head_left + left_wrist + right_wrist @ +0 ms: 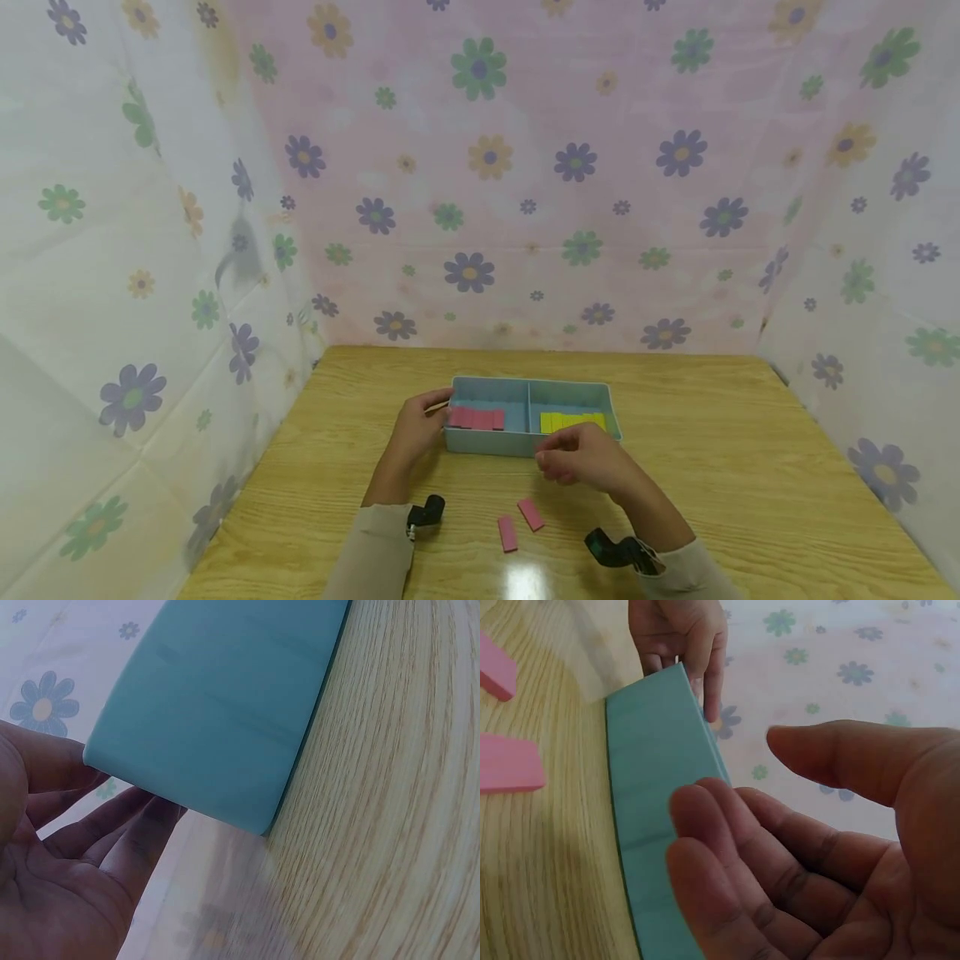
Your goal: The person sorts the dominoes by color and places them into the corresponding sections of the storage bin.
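A light blue two-compartment box [491, 442] stands on the table, with a row of pink tiles [477, 418] in its left compartment and yellow tiles [572, 422] in its right one. My left hand [417, 429] holds the box's left end, thumb at the rim and other fingers against the outer end wall. Over the front rim, near the yellow tiles, hovers my right hand [585, 457]. Its fingers [705, 889] are loosely bent, the thumb apart from them, and nothing shows between them. Two pink tiles, one left [507, 533] and one right [531, 514], lie on the table before the box.
The wood-grain table [750, 467] is bordered by flower-patterned cloth [525, 167] at the back and both sides. Black wrist cameras sit on the left wrist [427, 510] and the right wrist [618, 550].
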The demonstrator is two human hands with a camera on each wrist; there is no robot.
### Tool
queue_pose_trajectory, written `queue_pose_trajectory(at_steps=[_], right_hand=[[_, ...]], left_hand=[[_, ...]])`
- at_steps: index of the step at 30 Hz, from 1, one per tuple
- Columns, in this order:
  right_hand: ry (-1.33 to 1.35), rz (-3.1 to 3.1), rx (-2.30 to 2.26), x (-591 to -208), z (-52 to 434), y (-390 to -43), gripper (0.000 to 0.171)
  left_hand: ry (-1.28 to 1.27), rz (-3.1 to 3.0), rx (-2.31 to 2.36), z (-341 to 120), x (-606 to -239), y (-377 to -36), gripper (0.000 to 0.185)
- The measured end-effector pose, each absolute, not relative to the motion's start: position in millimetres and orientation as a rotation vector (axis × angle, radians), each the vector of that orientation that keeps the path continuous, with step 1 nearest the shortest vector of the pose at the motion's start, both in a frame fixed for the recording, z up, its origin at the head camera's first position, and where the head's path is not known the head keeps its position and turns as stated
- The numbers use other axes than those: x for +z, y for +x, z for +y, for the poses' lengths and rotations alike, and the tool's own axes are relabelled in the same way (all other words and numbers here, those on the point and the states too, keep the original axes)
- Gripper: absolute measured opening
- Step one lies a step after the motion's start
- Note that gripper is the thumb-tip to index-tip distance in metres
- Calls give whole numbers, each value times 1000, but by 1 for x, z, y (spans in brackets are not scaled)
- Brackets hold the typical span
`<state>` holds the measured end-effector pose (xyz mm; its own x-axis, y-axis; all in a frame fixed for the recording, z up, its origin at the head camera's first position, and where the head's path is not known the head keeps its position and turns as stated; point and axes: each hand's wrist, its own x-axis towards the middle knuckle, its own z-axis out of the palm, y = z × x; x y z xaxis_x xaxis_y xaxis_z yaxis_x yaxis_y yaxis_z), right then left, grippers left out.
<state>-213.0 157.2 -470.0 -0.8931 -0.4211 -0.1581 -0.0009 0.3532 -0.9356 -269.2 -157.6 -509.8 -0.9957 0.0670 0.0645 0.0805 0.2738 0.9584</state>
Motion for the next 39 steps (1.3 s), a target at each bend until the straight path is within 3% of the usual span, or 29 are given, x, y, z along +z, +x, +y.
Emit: queue_pose_trajectory(at_steps=[13, 29, 39], right_hand=[[-510, 2251, -1324, -498, 150, -208, 10], [-476, 2383, -1267, -510, 134, -203, 20], [-435, 2461, -1204, -505, 134, -204, 19]], left_hand=[[-134, -2491, -1904, -159, -511, -271, 38], [-138, -2507, -1848, -158, -510, -269, 39], [-146, -2511, -1862, -158, -509, -268, 39]])
